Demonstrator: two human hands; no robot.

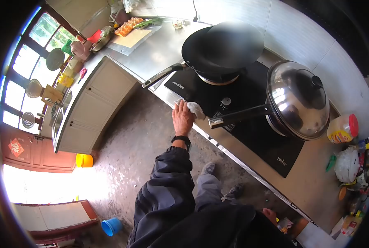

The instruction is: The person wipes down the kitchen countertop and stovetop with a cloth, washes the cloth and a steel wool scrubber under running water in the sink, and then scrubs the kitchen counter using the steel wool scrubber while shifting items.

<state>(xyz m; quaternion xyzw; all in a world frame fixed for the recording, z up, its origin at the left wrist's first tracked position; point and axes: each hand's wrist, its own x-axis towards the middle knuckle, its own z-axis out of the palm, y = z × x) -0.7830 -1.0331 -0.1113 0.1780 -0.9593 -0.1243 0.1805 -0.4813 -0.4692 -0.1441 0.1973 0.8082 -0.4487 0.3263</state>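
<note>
My left hand (182, 118), with a dark band at the wrist, is pressed on a light grey cloth (197, 110) at the front edge of the cooktop (250, 89). Its fingers are closed over the cloth. Near that hand are a black wok (211, 51) on the far burner and the long handle (240, 116) of a pan under a shiny domed lid (294, 93). Only a small part of my right hand (269, 215) shows, low beside the dark jacket; its fingers are not clear.
The wok's handle (163, 75) juts over the counter edge. A red-capped jar (342, 129) and several bottles and bags crowd the right end. Eggs (128, 26) lie at the far corner. A blue bucket (111, 226) and a yellow bucket (84, 160) stand on the floor.
</note>
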